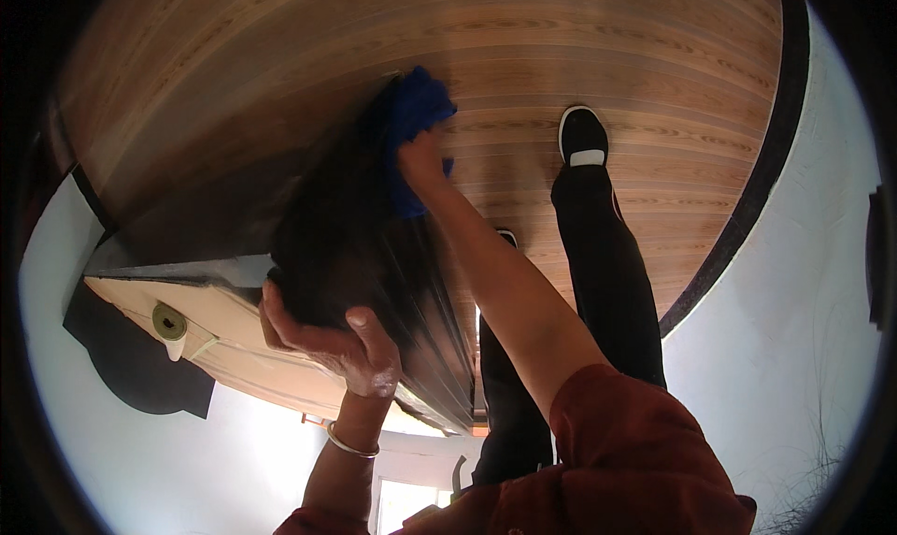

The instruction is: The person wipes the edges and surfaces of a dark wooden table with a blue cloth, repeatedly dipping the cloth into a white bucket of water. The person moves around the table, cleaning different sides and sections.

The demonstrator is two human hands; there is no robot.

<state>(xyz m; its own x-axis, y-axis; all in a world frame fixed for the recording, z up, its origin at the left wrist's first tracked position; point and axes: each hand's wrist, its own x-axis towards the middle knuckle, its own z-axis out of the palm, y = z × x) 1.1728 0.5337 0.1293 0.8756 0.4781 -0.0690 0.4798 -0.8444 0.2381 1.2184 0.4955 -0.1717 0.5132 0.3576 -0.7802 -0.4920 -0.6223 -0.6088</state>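
Note:
My right hand [422, 158] grips a bunched blue cloth [419, 100] and presses it along the far part of a dark, glossy panel [329, 205] that looks like the end board of a bed. Folds of the cloth hide my fingertips. Nearer to me, my left hand [336, 346] holds the panel's near end. Its fingers lie on one side and the thumb on the other. A light metal bangle [352, 442] circles the left wrist. Grooved mouldings [427, 311] run down the panel's right side.
A bed surface [231, 346] in pale cream lies to the left, with a green roll [169, 321] on it. A dark curved board [144, 360] stands against the white wall. My shoe [583, 135] rests on the wood-patterned floor [673, 114]. Dark skirting [753, 205] edges the right wall.

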